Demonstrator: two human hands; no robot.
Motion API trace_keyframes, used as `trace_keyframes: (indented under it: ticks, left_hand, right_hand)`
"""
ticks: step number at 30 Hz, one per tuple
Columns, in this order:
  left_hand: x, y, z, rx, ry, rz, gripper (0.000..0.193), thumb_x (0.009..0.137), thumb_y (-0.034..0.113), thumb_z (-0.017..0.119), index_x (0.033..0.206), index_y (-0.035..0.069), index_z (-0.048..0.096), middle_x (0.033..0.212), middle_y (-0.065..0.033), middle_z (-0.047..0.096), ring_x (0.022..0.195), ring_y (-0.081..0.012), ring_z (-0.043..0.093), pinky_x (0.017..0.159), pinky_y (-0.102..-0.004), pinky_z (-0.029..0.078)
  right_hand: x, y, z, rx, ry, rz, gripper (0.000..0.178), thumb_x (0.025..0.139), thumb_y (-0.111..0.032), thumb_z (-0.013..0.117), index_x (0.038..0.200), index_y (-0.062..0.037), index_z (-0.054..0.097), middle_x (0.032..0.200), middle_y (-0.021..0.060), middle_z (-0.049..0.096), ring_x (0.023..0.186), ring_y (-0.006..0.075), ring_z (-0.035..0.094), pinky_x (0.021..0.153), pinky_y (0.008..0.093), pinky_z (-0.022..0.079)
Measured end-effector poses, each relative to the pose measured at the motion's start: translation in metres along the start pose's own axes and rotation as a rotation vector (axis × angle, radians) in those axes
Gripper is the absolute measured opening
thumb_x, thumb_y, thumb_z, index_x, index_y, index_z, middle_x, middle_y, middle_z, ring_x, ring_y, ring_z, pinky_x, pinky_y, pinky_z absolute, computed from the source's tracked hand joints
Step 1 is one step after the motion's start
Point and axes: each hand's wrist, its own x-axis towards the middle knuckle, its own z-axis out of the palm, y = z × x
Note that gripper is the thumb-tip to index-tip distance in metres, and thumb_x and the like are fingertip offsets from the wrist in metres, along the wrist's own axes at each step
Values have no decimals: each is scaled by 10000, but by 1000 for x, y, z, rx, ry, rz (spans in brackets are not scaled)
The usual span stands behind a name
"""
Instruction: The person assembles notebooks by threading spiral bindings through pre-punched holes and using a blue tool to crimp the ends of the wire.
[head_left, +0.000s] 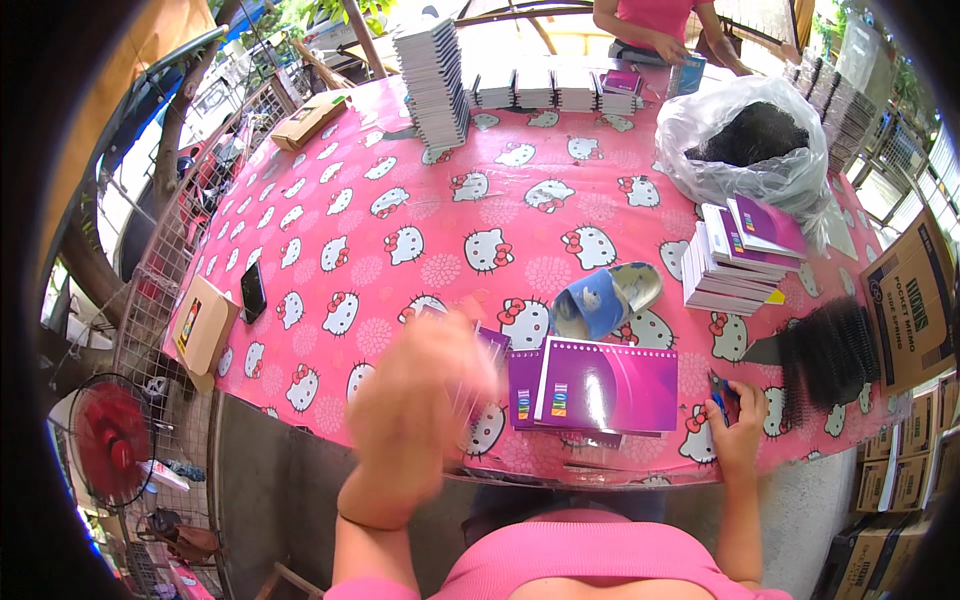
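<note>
My left hand (415, 410) is raised and motion-blurred over the table's near edge, in front of a purple notebook (490, 350) whose corner shows behind it; whether it grips that notebook is unclear. My right hand (738, 415) rests at the table's front edge, closed on a small blue tool (720, 392). Between my hands lies a short stack of purple notebooks (608, 385). Black spiral binding coils (828, 358) lie just right of my right hand.
The table wears a pink cat-print cloth (420, 215). On it sit a blue tape roll (592, 302), a notebook stack (735, 260), a plastic bag of black coils (755, 140), tall white stacks (435, 75), a phone (253, 291). Another person stands at the far edge. Cartons (912, 300) right.
</note>
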Motion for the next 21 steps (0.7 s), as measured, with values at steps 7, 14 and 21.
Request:
trace_keyframes:
  ticks: [7,14,21]
  left_hand:
    - [-7,92,35,-1012,-127,241,84,893,278,717,956,237,756,516,58,401,471,-95,349,682,-346,366]
    - [-13,104,29,-883,-122,81,102,877,285,737,976,263,735,514,57,403,468,-97,348,687,-348,361]
    - [-20,104,31,-913,-68,122,95,885,287,727,967,241,709,519,52,413,474,-102,361,689,-351,350]
  right_hand:
    - [-1,-2,2,18,-8,-23,443,772,-219,771,1128,-29,588,1131,152,564,1068,342,491,942,443,386]
    - [0,2,1,9,3,-24,454,762,-222,777,1129,-28,592,1130,156,567,1070,343,495,943,444,392]
    - [-1,5,6,7,-1,-22,448,759,-219,777,1127,-32,599,1143,159,566,1084,346,493,949,448,394]
